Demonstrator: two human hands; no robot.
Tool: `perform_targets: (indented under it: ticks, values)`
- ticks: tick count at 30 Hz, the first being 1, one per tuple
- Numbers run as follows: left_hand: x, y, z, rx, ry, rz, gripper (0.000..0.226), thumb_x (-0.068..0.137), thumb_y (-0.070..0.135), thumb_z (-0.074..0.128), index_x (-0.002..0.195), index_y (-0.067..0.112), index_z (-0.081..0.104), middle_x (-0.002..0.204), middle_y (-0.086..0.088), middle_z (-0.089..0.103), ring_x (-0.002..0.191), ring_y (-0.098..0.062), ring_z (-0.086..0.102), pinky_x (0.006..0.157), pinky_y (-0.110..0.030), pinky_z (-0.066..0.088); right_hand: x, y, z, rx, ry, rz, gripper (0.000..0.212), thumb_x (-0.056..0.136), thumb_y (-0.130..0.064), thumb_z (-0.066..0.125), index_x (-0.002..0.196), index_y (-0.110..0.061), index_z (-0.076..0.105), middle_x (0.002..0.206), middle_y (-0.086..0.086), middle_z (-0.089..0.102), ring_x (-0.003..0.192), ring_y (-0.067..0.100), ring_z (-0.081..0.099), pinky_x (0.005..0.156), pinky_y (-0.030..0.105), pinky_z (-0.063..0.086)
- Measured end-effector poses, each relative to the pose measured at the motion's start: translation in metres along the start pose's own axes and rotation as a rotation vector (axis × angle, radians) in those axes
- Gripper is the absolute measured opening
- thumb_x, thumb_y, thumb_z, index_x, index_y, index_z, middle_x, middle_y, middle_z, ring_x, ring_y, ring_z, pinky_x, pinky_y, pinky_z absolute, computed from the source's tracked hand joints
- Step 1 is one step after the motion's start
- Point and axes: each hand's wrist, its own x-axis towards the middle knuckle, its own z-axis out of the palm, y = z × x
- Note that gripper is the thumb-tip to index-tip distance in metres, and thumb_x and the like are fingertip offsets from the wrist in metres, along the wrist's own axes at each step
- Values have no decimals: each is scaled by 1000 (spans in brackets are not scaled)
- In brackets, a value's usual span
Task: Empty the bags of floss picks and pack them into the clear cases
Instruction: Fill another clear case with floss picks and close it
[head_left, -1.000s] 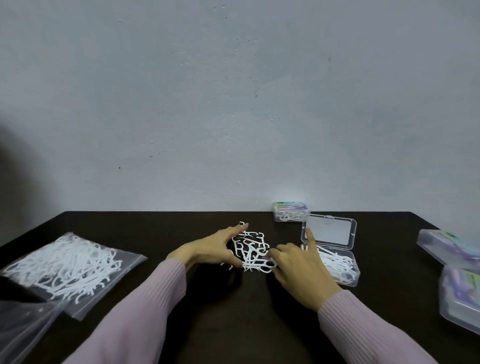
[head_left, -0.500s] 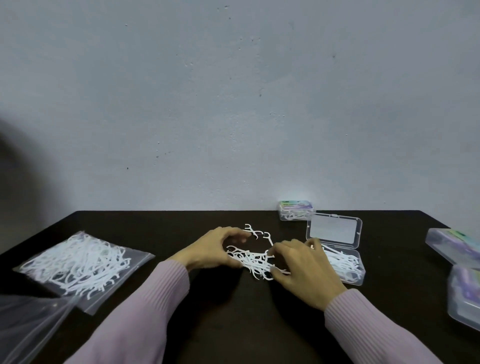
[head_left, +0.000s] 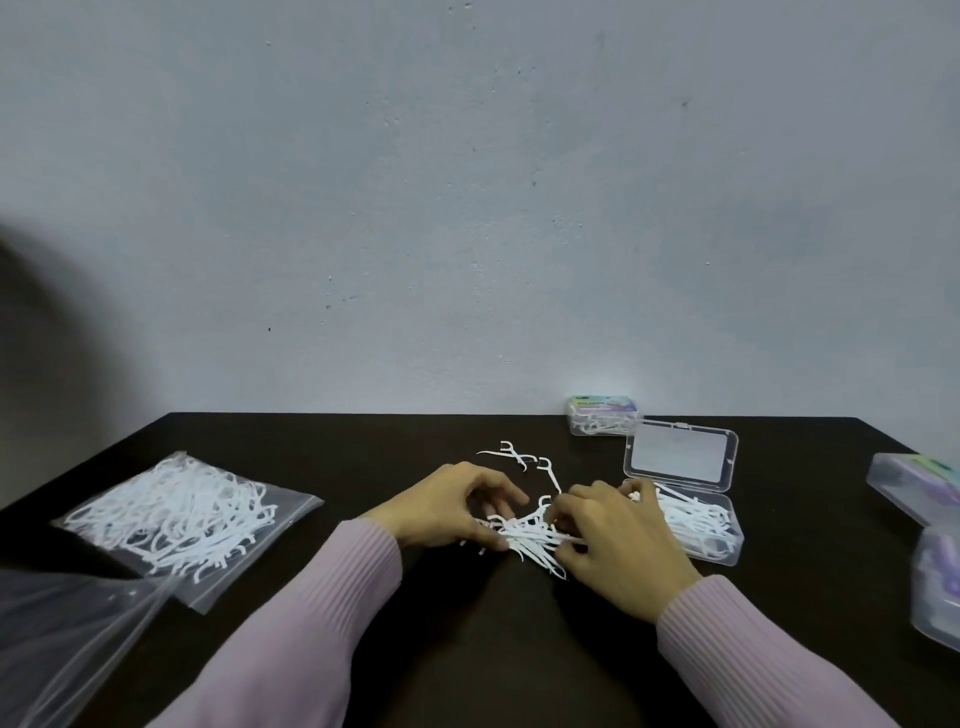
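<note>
A bunch of white floss picks lies on the dark table between my two hands. My left hand curls its fingers round the bunch's left side. My right hand grips the right side. A few loose picks lie just beyond. An open clear case partly filled with picks sits right of my right hand, its lid raised at the back. At the left lies a zip bag full of picks.
A closed, filled case stands by the wall behind the open one. Two more closed cases sit at the right edge. An empty clear bag lies at the bottom left corner.
Both hands have swept the scattered picks together into a tighter bunch and drawn it toward me. Their fingers went from spread flat to curled round the bunch.
</note>
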Motion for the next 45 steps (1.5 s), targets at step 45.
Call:
perform_targets:
  ticks: [45]
  values:
    - [-4,12,12,523,264,126,7,92,27,56,97,23,60,99,10,60,95,-6,54,78,-19,40,4,59,-30,619,253,161,17,89,-6,58,105,-13,59,88,5,68,64,-16,59,61,-1,40]
